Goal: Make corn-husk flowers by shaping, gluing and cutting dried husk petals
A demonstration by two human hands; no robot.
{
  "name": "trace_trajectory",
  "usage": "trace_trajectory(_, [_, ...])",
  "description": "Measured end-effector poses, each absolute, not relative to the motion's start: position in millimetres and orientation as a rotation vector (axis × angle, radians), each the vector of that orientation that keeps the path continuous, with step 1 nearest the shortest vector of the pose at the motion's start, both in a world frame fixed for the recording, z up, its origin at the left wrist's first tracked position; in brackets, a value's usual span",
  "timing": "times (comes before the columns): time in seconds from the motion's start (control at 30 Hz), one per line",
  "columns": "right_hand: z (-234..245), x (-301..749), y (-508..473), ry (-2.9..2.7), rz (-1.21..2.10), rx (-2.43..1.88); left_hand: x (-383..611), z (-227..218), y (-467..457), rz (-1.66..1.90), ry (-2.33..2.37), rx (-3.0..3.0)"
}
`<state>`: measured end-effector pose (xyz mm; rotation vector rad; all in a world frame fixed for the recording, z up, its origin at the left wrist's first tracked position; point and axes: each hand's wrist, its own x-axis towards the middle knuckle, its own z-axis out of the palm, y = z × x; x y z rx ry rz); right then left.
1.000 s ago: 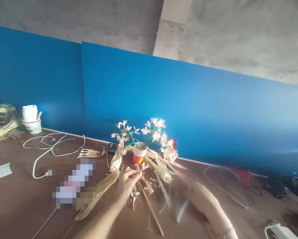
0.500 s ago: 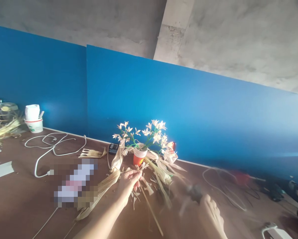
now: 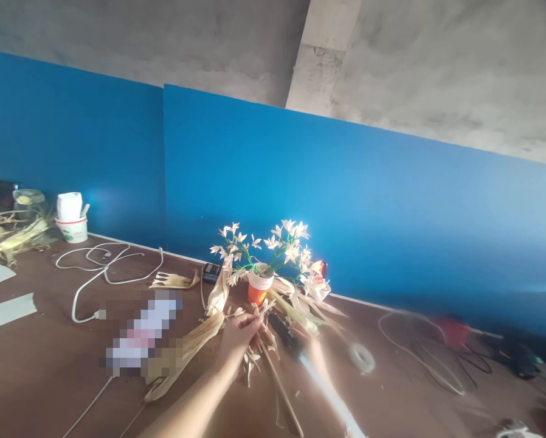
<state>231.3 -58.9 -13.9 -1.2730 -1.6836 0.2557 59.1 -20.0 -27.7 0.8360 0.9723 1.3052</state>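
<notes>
My left hand (image 3: 242, 336) is pinched closed on a small pale corn-husk flower (image 3: 266, 306), just in front of the orange paper cup (image 3: 257, 291). From that cup rise green-stemmed branches with several cream husk flowers (image 3: 292, 252). My right hand (image 3: 308, 337), smeared by motion, is closed round a dark elongated tool (image 3: 284, 333). Its tip points toward the left hand's fingers; the exact kind of tool is unclear. A pale streak, perhaps a cord, runs from it toward the bottom edge. Cut husk scraps (image 3: 251, 364) and a long dry stalk (image 3: 279, 386) lie beneath the hands.
Dried husks (image 3: 186, 353) lie left of the hands. A roll of tape (image 3: 362, 359) sits to the right, near loose cables (image 3: 419, 353). Farther left are a white cable (image 3: 104, 267), a white tub (image 3: 72, 230) and a blurred-out object (image 3: 145, 334). A blue partition (image 3: 346, 207) stands behind.
My right hand has moved left from the right side of the table to beside the left hand, bringing the dark tool. The tape roll now shows. The left hand keeps its pinch on the flower.
</notes>
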Motion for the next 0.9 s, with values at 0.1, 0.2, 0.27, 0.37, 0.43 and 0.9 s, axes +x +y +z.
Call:
trace_trajectory(0.1, [-15.6,223.7,-55.8,-1.727,0.267,-1.271,60.0,-28.2,-19.8,1.32,0.958,0.817])
trace_trajectory(0.2, [-15.6,218.8,-52.2,-1.819,0.28,-1.335,60.3,-28.3,-20.3,1.328,0.974,0.807])
trace_trajectory(0.27, [-16.7,216.3,-50.0,-1.849,0.286,-1.38,60.0,-28.0,-20.9,1.331,0.987,0.811])
trace_trajectory(0.37, [-20.2,213.1,-48.2,-1.808,0.278,-1.385,59.6,-27.4,-21.7,1.325,1.004,0.824])
trace_trajectory(0.43, [-22.1,211.5,-48.0,-1.783,0.246,-1.382,59.5,-26.8,-22.2,1.32,1.011,0.828])
trace_trajectory(0.9, [-25.2,213.4,-47.4,-1.808,0.219,-1.375,59.1,-22.1,-24.3,1.318,1.01,0.826])
